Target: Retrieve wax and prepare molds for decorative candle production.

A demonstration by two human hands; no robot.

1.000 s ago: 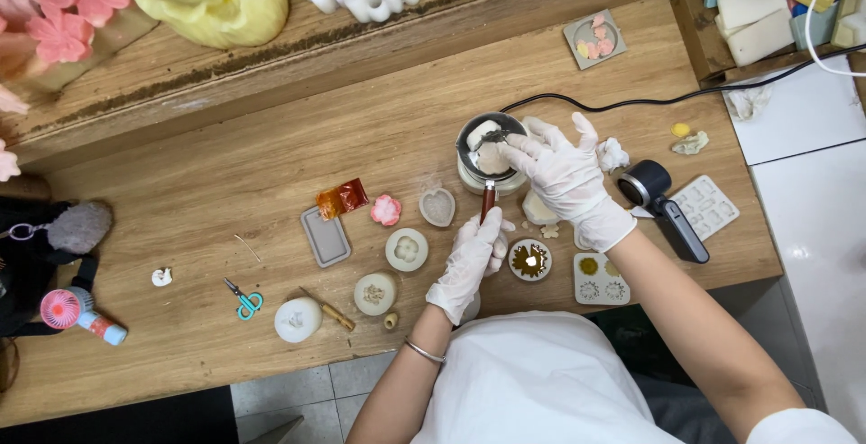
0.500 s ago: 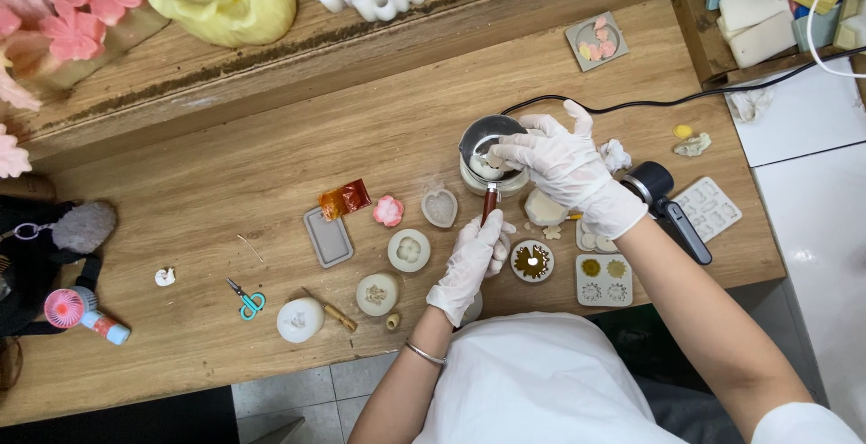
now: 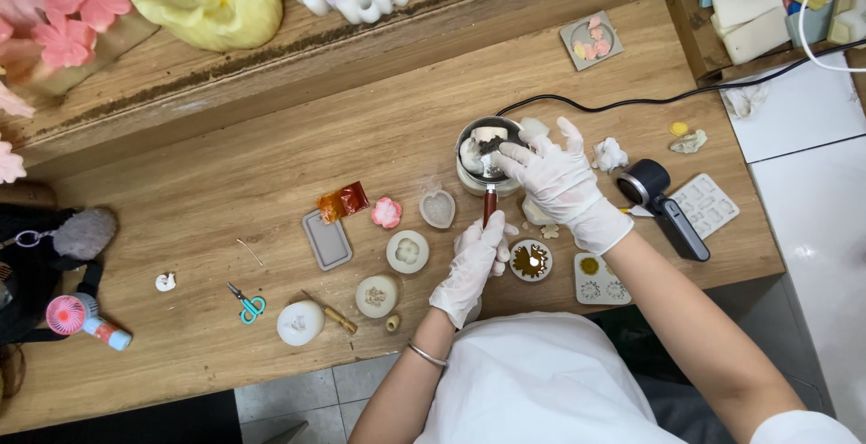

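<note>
White gloves [image 3: 559,182], reddish-brown pot handle [image 3: 489,205], perhaps whitish lumps [image 3: 478,148], teal-handled scissors [image 3: 247,304].

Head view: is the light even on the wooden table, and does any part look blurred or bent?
Head view: soft, even light on the wooden table, with only faint shadows under the left hand and right hand; a small bright glint inside the small metal pot; the centre is sharp; the shelf edge bends slightly toward the corners, a wide-lens effect.
</note>
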